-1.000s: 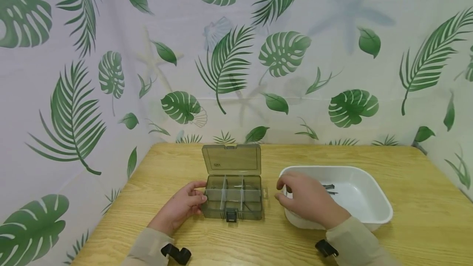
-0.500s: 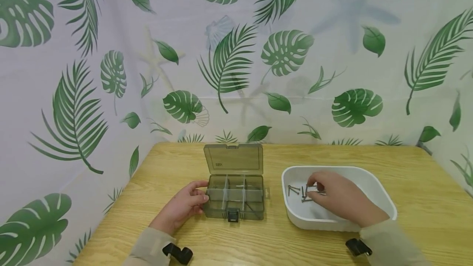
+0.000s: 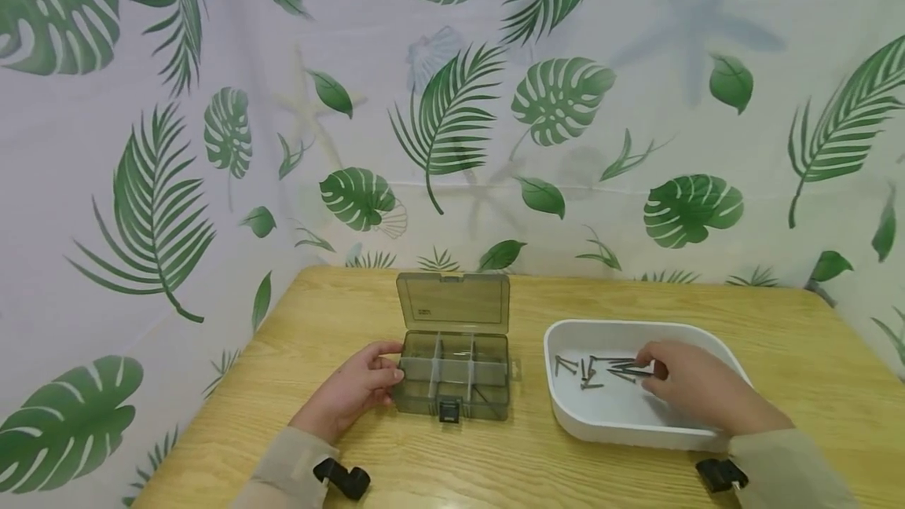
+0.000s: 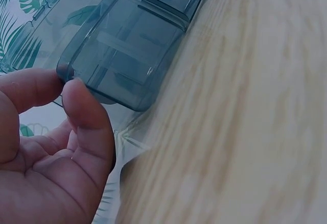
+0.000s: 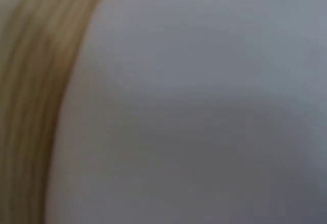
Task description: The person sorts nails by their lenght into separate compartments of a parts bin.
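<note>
A smoky see-through compartment box stands on the table with its lid raised. My left hand pinches the box's left edge between thumb and forefinger; the left wrist view shows this hand at the box's corner. At least one thin dark piece lies in the front right compartment. Over the white tray, my right hand reaches down, thumb and forefinger apart around the ends of dark screws. Whether the fingertips touch them is unclear. The right wrist view shows only blurred white tray wall.
More screws lie in the tray's left half. The wooden table runs back to a leaf-printed cloth. A strip of bare table separates box and tray. Black clips sit at both sleeves.
My right hand has moved rightward from the tray's left rim to the screws inside, uncovering several of them. My left hand stays at the box. The head view has shifted slightly.
</note>
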A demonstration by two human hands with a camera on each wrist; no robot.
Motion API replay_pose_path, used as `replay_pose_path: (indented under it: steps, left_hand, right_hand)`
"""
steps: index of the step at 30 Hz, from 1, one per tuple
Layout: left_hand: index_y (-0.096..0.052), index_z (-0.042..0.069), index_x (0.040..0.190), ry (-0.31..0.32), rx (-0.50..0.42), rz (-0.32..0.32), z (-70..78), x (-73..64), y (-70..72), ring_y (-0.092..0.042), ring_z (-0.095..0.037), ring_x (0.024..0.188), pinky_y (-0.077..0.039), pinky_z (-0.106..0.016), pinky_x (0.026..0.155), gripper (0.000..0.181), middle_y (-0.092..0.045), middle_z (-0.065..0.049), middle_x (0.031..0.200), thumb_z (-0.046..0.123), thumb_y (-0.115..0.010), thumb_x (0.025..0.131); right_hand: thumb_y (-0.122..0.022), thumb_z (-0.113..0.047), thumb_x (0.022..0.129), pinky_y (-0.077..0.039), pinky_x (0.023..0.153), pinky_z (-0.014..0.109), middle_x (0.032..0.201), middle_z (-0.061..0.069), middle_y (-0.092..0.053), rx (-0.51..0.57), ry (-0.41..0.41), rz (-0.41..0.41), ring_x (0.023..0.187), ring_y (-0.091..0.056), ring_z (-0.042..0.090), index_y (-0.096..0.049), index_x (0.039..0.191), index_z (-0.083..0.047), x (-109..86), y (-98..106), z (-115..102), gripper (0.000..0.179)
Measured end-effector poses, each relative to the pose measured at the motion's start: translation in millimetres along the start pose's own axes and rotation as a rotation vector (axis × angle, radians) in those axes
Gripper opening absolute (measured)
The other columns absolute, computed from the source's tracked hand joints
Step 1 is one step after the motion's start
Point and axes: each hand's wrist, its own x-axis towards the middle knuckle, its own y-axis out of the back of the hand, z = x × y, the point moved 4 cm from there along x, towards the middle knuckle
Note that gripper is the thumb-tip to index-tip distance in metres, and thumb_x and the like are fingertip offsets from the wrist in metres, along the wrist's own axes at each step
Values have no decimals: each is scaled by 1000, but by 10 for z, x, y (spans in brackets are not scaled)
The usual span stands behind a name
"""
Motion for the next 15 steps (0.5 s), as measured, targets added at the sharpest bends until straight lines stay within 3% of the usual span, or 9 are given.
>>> replay_pose_path:
  steps: [11,15]
  left_hand:
    - [-34,-2,151,-7,-2,-26,7,-7,-19,-49,-16,78,-50,-29,65,57,-50,-8,98,6,-59,101]
    - [-34,-1,151,-5,9,-32,1,10,-24,-50,-15,77,-50,-28,65,55,-51,-7,98,5,-58,101]
  right_hand:
    - [-73,-17,90,-47,72,42,88,-3,-63,-29,-35,-35,78,-52,16,-73,110,-12,16,-67,80,21]
    - [-73,-16,89,-47,73,42,86,-4,-62,-28,-34,-33,77,-52,16,-72,102,-13,-4,-68,92,13]
